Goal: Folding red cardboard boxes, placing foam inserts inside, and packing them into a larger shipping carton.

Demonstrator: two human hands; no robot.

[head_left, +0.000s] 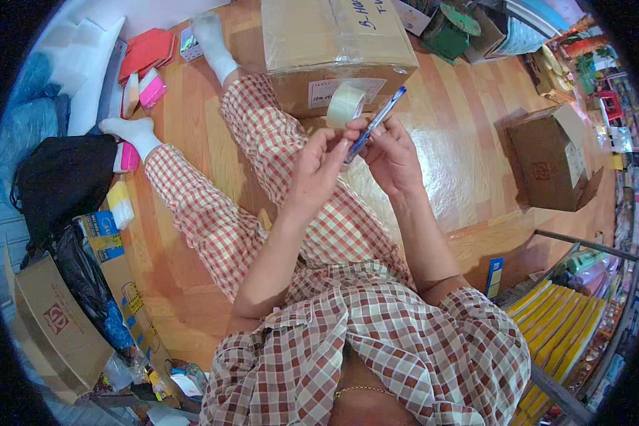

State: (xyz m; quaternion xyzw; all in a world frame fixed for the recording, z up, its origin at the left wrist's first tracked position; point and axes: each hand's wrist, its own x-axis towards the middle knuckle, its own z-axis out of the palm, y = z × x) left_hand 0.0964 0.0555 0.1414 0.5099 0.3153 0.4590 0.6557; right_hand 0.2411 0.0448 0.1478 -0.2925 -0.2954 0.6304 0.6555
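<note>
In front of my lap, both hands meet around a slim blue and clear pen (375, 125), tilted with its upper end to the right. My left hand (315, 173) pinches near its lower end between thumb and fingers. The thumb and fingers of my right hand (394, 157) grip it around the middle. Just beyond my fingertips is a roll of clear packing tape (345, 105); which hand supports it, I cannot tell. Behind the roll stands a large taped cardboard box (341, 42) with handwriting on top and a printed label on its side.
My outstretched legs (266, 138) lie across the wooden floor (458, 160). An open carton (546, 157) sits at right, above a metal rack (570, 242) with yellow packs (559, 319). Along the left are a black bag (66, 181), red packs (148, 52) and a cardboard box (58, 325).
</note>
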